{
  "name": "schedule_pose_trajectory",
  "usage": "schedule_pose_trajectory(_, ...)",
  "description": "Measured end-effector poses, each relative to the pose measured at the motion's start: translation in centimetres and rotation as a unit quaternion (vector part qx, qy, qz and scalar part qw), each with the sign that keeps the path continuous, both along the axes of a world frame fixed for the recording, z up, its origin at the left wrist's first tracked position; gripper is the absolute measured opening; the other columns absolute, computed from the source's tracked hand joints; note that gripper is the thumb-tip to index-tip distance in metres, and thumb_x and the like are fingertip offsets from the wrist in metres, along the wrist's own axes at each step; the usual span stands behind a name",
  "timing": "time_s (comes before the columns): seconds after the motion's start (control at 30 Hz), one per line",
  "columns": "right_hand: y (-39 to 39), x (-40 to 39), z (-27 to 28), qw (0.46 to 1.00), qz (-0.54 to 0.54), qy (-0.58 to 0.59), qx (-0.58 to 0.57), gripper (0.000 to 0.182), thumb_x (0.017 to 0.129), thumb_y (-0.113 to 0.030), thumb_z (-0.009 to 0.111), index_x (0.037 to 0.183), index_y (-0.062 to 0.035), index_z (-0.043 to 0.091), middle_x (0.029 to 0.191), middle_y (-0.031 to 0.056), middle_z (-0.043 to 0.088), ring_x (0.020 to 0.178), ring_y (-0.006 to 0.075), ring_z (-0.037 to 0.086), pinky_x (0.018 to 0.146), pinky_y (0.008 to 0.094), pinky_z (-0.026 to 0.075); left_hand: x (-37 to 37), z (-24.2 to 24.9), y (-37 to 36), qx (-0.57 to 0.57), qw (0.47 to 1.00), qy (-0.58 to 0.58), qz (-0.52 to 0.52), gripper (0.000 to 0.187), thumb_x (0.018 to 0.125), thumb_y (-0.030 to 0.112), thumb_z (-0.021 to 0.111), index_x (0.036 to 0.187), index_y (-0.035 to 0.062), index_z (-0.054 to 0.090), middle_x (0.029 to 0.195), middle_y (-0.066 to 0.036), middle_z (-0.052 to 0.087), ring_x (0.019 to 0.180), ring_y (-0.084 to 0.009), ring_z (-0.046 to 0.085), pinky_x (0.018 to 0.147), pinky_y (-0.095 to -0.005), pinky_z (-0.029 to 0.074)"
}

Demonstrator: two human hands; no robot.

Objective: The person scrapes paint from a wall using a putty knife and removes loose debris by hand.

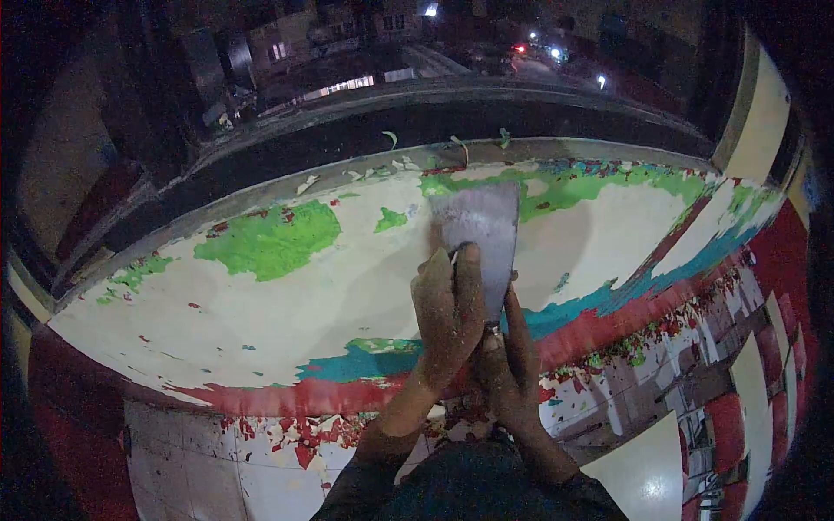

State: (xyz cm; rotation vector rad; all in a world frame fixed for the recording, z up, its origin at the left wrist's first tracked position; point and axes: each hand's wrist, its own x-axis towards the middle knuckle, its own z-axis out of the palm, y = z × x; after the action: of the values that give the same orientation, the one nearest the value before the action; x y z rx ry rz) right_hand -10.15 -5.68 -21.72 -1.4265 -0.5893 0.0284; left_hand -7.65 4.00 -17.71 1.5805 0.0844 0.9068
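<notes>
One wide grey metal scraper (486, 219) on paint-patched white ledge (304, 308); right hand (511, 369) wrapped round handle, left hand (447, 317) on blade, can't tell if pinching.

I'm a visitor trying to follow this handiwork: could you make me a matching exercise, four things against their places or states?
Things:
1. Left hand
2. Right hand
3. Large green patch
4. Loose red flakes

Places or states:
A. Scattered over the pale tiles
B. Around the handle end of the scraper
C. On the whitish surface, left of the blade
D. Fingers against the flat of the blade

Pairs: 1-D, 2-B, 3-C, 4-A
</notes>
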Motion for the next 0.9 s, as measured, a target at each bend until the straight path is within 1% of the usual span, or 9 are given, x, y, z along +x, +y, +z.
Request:
schedule_pose_trajectory(0.07, -0.1, 0.1, 0.4, 1.000, 0.004, 0.003, -0.014, 0.056, 0.092, -0.025, 0.037, 0.137, -0.0014, 0.012, 0.077, 0.0019, 0.048, 0.057, 0.0058, 0.040, 0.048, 0.0209, 0.035, 0.2, 0.4, 0.0, -0.053, 0.998, -0.014, -0.039, 0.021, 0.087, 0.018, 0.045, 0.078, -0.0004, 0.049, 0.063, -0.017, 0.053, 0.057, -0.0326, 0.053, 0.052, -0.0438, 0.038)
schedule_pose_trajectory(0.2, 0.0, 0.0, 1.1, 1.000, 0.024, 0.017, 0.005, 0.055, 0.092, -0.023, 0.037, 0.137, -0.0013, 0.012, 0.078, 0.0019, 0.048, 0.057, 0.0056, 0.040, 0.048, 0.0202, 0.035, 0.8, -1.7, 0.6, 0.120, 0.991, -0.019, 0.047, 0.022, 0.088, 0.018, 0.045, 0.078, -0.0018, 0.048, 0.062, -0.015, 0.057, 0.057, -0.0316, 0.057, 0.052, -0.0418, 0.042)
schedule_pose_trajectory(0.33, 0.1, 0.0, 0.7, 0.998, 0.040, 0.035, 0.033, 0.055, 0.092, -0.021, 0.037, 0.136, -0.0008, 0.012, 0.079, 0.0025, 0.049, 0.058, 0.0051, 0.040, 0.048, 0.0195, 0.035, 0.4, -0.7, 0.6, 0.089, 0.996, -0.025, 0.003, 0.022, 0.087, 0.018, 0.045, 0.079, -0.0025, 0.048, 0.065, -0.017, 0.057, 0.061, -0.0322, 0.056, 0.053, -0.0430, 0.040)
schedule_pose_trajectory(0.47, 0.3, 0.8, -2.1, 1.000, -0.006, -0.024, 0.016, 0.055, 0.092, -0.021, 0.038, 0.136, -0.0007, 0.013, 0.079, 0.0025, 0.049, 0.058, 0.0046, 0.040, 0.048, 0.0190, 0.034, 0.3, -2.1, 0.4, 0.088, 0.995, -0.017, 0.037, 0.023, 0.087, 0.018, 0.045, 0.080, -0.0025, 0.049, 0.062, -0.018, 0.054, 0.057, -0.0331, 0.054, 0.053, -0.0446, 0.039)
schedule_pose_trajectory(0.57, 0.3, 0.3, -0.2, 0.998, 0.024, 0.029, 0.050, 0.055, 0.091, -0.021, 0.038, 0.136, -0.0014, 0.013, 0.076, 0.0016, 0.048, 0.058, 0.0045, 0.040, 0.048, 0.0191, 0.034, 1.6, -0.8, 0.8, 0.109, 0.990, -0.063, 0.063, 0.022, 0.087, 0.018, 0.045, 0.080, -0.0023, 0.050, 0.062, -0.018, 0.055, 0.054, -0.0323, 0.055, 0.051, -0.0431, 0.040)
schedule_pose_trajectory(0.67, 0.2, 0.3, 0.5, 0.998, 0.030, 0.016, 0.045, 0.055, 0.091, -0.022, 0.038, 0.136, -0.0020, 0.014, 0.074, 0.0005, 0.048, 0.057, 0.0044, 0.039, 0.048, 0.0189, 0.033, 0.7, -0.2, 0.4, 0.004, 1.000, -0.011, -0.018, 0.019, 0.086, 0.017, 0.045, 0.083, -0.0014, 0.050, 0.065, -0.016, 0.053, 0.059, -0.0329, 0.052, 0.053, -0.0429, 0.037)
schedule_pose_trajectory(0.77, 0.0, 0.7, -0.3, 1.000, 0.005, -0.022, 0.006, 0.055, 0.091, -0.022, 0.038, 0.137, -0.0022, 0.014, 0.073, 0.0000, 0.048, 0.057, 0.0047, 0.038, 0.048, 0.0193, 0.033, 1.3, -2.9, 0.9, 0.093, 0.994, -0.034, 0.036, 0.035, 0.090, 0.028, 0.042, 0.079, -0.0031, 0.052, 0.066, -0.013, 0.060, 0.058, -0.0187, 0.061, 0.051, -0.0287, 0.048)
schedule_pose_trajectory(0.83, 0.5, 0.5, 0.7, 0.997, 0.036, 0.040, 0.055, 0.055, 0.091, -0.022, 0.038, 0.136, -0.0017, 0.014, 0.073, 0.0000, 0.048, 0.057, 0.0049, 0.038, 0.049, 0.0195, 0.033, 1.2, -0.6, 1.0, 0.115, 0.991, -0.059, 0.038, 0.035, 0.090, 0.028, 0.042, 0.079, -0.0032, 0.052, 0.066, -0.013, 0.060, 0.058, -0.0188, 0.061, 0.051, -0.0285, 0.049)
schedule_pose_trajectory(0.9, 0.3, -0.1, 0.6, 0.999, 0.012, 0.015, 0.043, 0.054, 0.091, -0.022, 0.037, 0.136, -0.0009, 0.014, 0.074, 0.0003, 0.048, 0.057, 0.0052, 0.038, 0.049, 0.0197, 0.033, 1.0, -0.4, 0.8, 0.099, 0.993, -0.046, 0.041, 0.035, 0.090, 0.029, 0.043, 0.078, -0.0030, 0.051, 0.065, -0.012, 0.060, 0.057, -0.0190, 0.061, 0.051, -0.0286, 0.048)
